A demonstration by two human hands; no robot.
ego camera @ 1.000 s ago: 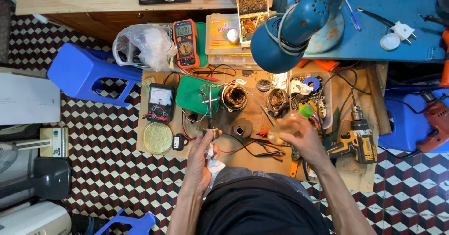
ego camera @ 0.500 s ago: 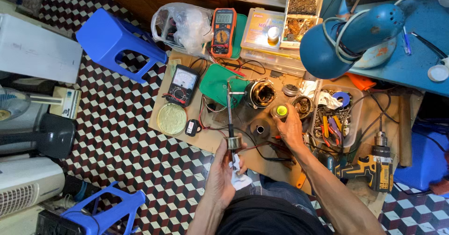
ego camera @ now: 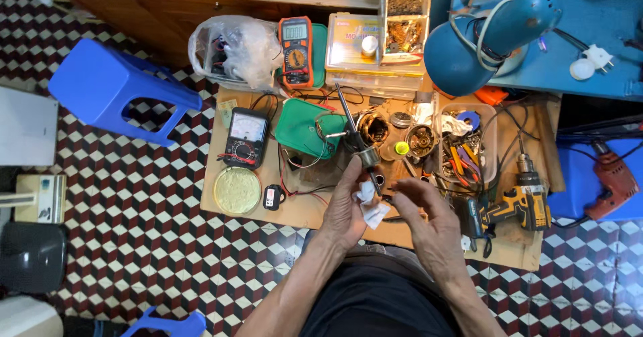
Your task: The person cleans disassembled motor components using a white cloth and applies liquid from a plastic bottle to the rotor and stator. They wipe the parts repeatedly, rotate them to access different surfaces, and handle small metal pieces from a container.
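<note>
Left hand grips the shaft, right hand hovers open beside it.
Left hand [ego camera: 347,206], mid-frame, curls around a metal rotor shaft [ego camera: 355,136] and white cloth [ego camera: 370,203]; its long axis points toward upper left. Right hand [ego camera: 425,220] is spread, holding nothing.

A slim metal motor shaft [ego camera: 353,130] with a round metal collar near its lower end stands tilted above the wooden board, top leaning left. A crumpled white cloth [ego camera: 370,201] bunches against its base.
</note>
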